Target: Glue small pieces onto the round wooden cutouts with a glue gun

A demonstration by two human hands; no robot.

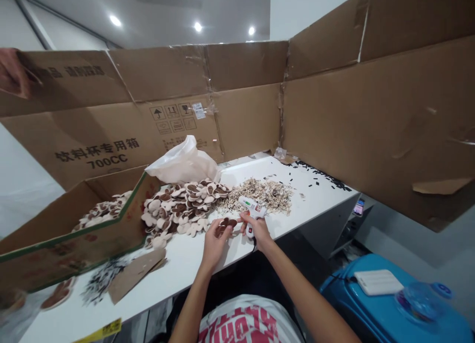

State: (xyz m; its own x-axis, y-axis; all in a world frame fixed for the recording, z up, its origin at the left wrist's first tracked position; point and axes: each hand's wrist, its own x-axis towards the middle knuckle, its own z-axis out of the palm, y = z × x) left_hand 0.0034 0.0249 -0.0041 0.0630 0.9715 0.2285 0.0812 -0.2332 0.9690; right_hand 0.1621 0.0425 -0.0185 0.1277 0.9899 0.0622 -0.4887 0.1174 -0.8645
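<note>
My left hand (pixel 214 243) is closed on a small brown flower-shaped piece (pixel 227 225), held just above the table's front edge. Around the white hot glue gun (pixel 253 209) my right hand (pixel 259 229) is wrapped, and the gun's nozzle end points left toward the brown piece. Behind my hands lies a heap of small beige stick-like pieces (pixel 265 193). To the left of it rises a pile of cream and brown flower-shaped felt pieces (pixel 178 209).
A cardboard box (pixel 74 249) holding more felt pieces stands at left. White plastic bag (pixel 187 162) sits behind the pile. Tall cardboard panels wall the white table (pixel 178 269). Black bits (pixel 322 177) lie at right. A blue stool (pixel 356 303) stands lower right. Another person's hand (pixel 15 73) touches the panel.
</note>
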